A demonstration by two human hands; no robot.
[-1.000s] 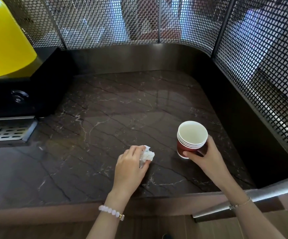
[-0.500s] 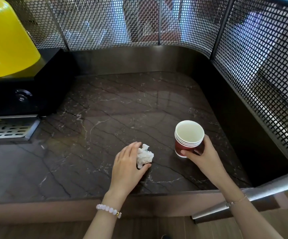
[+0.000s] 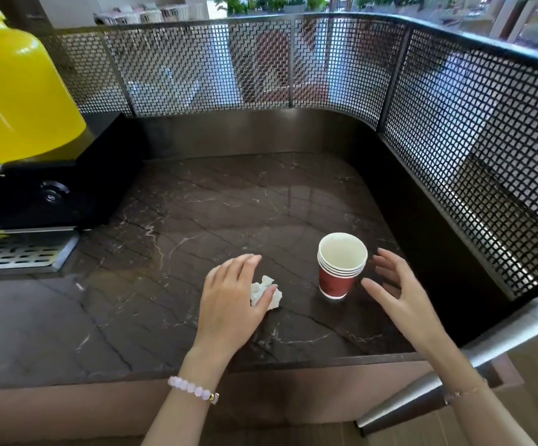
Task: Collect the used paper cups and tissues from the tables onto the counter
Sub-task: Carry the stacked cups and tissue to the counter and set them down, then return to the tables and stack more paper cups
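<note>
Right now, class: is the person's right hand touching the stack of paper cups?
Apart. The head view shows dark counter between the open right hand and the stack of paper cups.

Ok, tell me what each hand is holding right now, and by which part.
Nothing is held. The right hand is open beside the stack of cups, not touching it. The left hand is open over the crumpled tissue, not gripping it.

Two hands are in view: the left hand (image 3: 229, 304) and the right hand (image 3: 396, 291), both spread with fingers loose. One crumpled tissue (image 3: 266, 294) lies under the left thumb. One stack of paper cups (image 3: 341, 264) stands just clear of the right fingertips; the rims suggest four or five nested cups, hard to count exactly.
</note>
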